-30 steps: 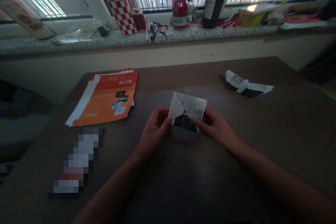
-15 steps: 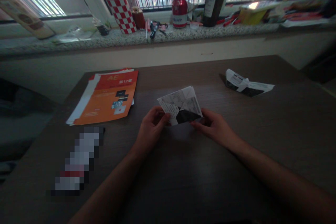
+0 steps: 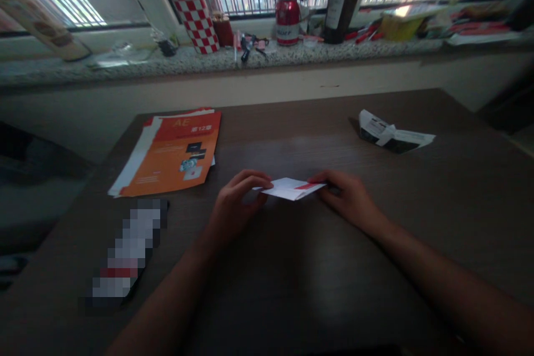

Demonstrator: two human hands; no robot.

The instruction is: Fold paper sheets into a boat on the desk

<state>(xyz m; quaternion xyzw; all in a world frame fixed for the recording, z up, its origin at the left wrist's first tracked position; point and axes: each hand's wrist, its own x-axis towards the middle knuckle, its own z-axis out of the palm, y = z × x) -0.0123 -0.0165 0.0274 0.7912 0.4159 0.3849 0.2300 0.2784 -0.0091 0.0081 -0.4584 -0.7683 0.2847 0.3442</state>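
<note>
Left hand and right hand are both pinching the same folded paper, one from each side, so neither of them is nearer to it than the other. It is located between them, over the middle of the worktop, and it appears to be lifted from the surface, although this angle does not let me be certain. Its longer direction goes across, from the left hand to the right hand, and we look at it almost edge-on: a thin white shape with a red patch toward its right end, and a blunt corner which points to the person. At the left end, the fingers lie on the upper face and the thumb is below; at the right end, the index finger is along the far edge, while the exact place of the thumb is partly hidden. Farther away and to the right rests a second folded piece, slim with raised ends, which is closer to the right hand but well apart from it. On the left side there are an orange booklet and, nearer to the person, a blurred-out object, both not touched.
</note>
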